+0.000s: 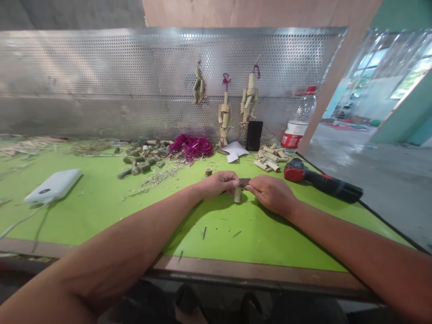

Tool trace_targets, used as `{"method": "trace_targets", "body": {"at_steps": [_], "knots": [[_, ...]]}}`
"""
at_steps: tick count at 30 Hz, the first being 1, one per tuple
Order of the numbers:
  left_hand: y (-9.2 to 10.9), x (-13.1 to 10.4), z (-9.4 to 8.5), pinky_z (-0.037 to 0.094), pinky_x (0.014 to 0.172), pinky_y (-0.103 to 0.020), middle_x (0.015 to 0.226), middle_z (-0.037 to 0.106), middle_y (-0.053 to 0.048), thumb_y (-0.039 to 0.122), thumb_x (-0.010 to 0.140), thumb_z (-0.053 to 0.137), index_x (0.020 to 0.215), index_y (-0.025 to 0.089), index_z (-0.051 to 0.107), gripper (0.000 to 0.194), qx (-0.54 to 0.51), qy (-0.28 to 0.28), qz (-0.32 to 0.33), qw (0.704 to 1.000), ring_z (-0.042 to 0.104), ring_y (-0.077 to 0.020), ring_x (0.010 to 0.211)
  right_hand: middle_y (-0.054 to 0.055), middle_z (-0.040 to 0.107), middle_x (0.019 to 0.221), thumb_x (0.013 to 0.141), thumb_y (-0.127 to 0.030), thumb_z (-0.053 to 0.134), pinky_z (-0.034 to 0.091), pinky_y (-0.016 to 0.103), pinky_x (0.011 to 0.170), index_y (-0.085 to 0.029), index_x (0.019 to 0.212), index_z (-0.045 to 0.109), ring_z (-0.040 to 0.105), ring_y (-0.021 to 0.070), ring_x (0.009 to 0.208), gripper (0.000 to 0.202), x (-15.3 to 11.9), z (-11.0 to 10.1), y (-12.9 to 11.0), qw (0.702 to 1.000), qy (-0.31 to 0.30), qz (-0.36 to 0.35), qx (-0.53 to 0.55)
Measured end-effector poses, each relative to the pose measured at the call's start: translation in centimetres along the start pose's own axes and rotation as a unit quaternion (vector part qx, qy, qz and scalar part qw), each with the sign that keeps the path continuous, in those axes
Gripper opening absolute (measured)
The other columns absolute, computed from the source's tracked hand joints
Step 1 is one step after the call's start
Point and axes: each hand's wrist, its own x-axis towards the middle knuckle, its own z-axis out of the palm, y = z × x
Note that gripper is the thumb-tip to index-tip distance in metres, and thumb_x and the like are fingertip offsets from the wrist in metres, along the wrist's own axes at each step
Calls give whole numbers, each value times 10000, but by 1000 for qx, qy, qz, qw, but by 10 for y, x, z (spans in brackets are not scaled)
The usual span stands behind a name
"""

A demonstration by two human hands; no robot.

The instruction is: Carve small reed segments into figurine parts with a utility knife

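My left hand [225, 182] and my right hand [272, 192] meet over the green table, fingers closed. Between them is a small dark brown strip [245, 182], its right end pinched by my right hand and its left end at my left fingertips. A short pale bamboo piece [237, 195] stands out below the strip, beside my left fingertips; what grips it is partly hidden. Just behind my left hand, a short bamboo ring [208, 172] rests on the table.
Cut bamboo pieces [137, 165], purple fibre [191, 147], white paper [235, 151] and pale bamboo tubes [270, 158] lie behind my hands. Bamboo figures [225, 114] hang on the perforated metal panel [135, 81]. A power drill [322, 182] lies right; a white power bank [54, 185] left.
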Motion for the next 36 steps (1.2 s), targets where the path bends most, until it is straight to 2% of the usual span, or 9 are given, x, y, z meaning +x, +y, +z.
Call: {"method": "trace_targets", "body": {"at_steps": [6, 11, 13, 18, 23, 29, 36], "knots": [[3, 0, 1, 493, 750, -290, 868, 676, -58, 416, 861, 567, 863, 132, 568, 284, -38, -4, -5, 999, 621, -133, 795, 35, 599, 716, 956, -376, 400, 204, 279, 579, -175, 738, 582, 459, 143, 654, 348, -5, 4, -6, 993, -70, -91, -20], [3, 0, 2, 458, 675, -248, 728, 618, -6, 380, 860, 568, 862, 137, 575, 243, 0, 17, -14, 1000, 559, -98, 667, 41, 597, 753, 973, -391, 370, 227, 282, 599, -176, 782, 584, 478, 156, 701, 359, -4, 6, -5, 999, 6, -20, -30], [0, 0, 2, 436, 646, -236, 693, 592, 7, 365, 864, 560, 857, 140, 572, 225, 9, 30, -15, 999, 529, -90, 634, 43, 598, 761, 976, -394, 365, 229, 285, 603, -175, 789, 585, 482, 160, 711, 362, -2, 6, -4, 999, 16, -9, -39], [-1, 1, 2, 419, 638, -237, 715, 601, -6, 350, 873, 544, 864, 141, 577, 212, 29, 36, -18, 999, 519, -93, 639, 37, 596, 733, 976, -408, 360, 219, 286, 588, -175, 749, 568, 472, 150, 677, 386, -1, 7, -5, 999, -8, -23, -33], [3, 1, 1, 449, 669, -251, 772, 640, -24, 403, 858, 563, 862, 136, 587, 268, 17, 23, -19, 999, 553, -98, 665, 35, 610, 731, 963, -401, 392, 215, 283, 580, -172, 754, 577, 474, 141, 661, 362, -4, 7, -6, 993, -66, -98, -11], [1, 2, 2, 465, 666, -235, 700, 613, 10, 413, 842, 590, 853, 142, 572, 272, -5, 21, -22, 1000, 572, -93, 662, 44, 606, 768, 972, -383, 378, 227, 287, 597, -174, 797, 584, 485, 158, 706, 341, -3, 5, -5, 999, 12, 5, -38], [-6, 4, 0, 460, 656, -230, 694, 622, 9, 420, 849, 580, 875, 148, 581, 273, 9, 31, -28, 999, 579, -93, 650, 40, 602, 761, 970, -385, 383, 228, 284, 600, -176, 793, 589, 482, 158, 706, 344, 0, 5, -4, 999, 10, 5, -36]]}}
